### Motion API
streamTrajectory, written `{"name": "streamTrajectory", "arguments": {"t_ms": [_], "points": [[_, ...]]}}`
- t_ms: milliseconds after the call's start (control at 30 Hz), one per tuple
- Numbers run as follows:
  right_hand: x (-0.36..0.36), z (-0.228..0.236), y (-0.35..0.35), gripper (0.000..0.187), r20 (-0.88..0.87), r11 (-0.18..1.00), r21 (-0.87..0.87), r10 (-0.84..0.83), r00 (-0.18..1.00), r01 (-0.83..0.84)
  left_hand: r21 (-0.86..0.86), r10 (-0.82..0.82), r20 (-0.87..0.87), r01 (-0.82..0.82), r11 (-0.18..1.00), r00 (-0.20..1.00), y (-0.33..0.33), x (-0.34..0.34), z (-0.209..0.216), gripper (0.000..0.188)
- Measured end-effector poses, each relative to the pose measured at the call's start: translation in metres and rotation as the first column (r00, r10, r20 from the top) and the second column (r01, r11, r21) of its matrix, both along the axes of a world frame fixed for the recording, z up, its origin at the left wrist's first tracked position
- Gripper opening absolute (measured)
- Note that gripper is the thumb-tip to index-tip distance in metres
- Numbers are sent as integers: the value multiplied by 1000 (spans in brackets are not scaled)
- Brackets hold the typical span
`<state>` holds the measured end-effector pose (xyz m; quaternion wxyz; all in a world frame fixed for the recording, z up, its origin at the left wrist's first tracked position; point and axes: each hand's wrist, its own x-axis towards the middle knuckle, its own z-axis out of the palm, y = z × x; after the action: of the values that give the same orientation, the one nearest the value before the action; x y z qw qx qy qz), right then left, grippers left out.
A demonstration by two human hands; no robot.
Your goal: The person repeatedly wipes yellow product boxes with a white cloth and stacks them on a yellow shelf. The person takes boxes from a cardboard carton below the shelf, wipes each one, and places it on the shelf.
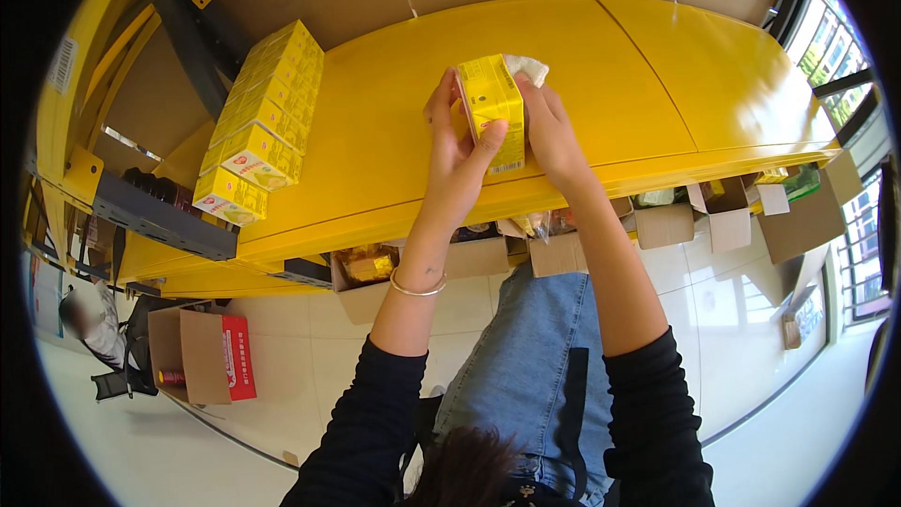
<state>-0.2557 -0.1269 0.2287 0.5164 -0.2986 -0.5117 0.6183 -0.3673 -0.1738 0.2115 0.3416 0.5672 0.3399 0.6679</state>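
Note:
A small yellow carton (492,99) is held above the yellow metal shelf (385,113). My left hand (456,143) grips its left side, the thumb lying across the near face. On the carton's other side, my right hand (552,131) has its fingers closed on a white cloth (529,68), which bunches out beyond the fingertips by the carton's far right corner. Part of the cloth is hidden by the hand. Matching yellow cartons (272,103) stand packed in rows and stacked at the shelf's left end.
Dark metal shelf brackets (164,216) frame the left side. Below the shelf edge are open cardboard boxes (664,225) with packaged goods. A large cardboard box (205,357) stands on the tiled floor, near a seated person (99,327) at far left. Windows are at right.

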Motion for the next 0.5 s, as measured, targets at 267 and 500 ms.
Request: {"name": "streamTrajectory", "arguments": {"t_ms": [267,500], "points": [[1,-3,3,39,152,991,78,-121,981,111,-40,-78,38,79,996,996,-2,-3,3,71],[-6,-19,11,43,273,973,212,-150,950,93,26,-215,590,248,968,778,-10,-24,-7,57]]}}
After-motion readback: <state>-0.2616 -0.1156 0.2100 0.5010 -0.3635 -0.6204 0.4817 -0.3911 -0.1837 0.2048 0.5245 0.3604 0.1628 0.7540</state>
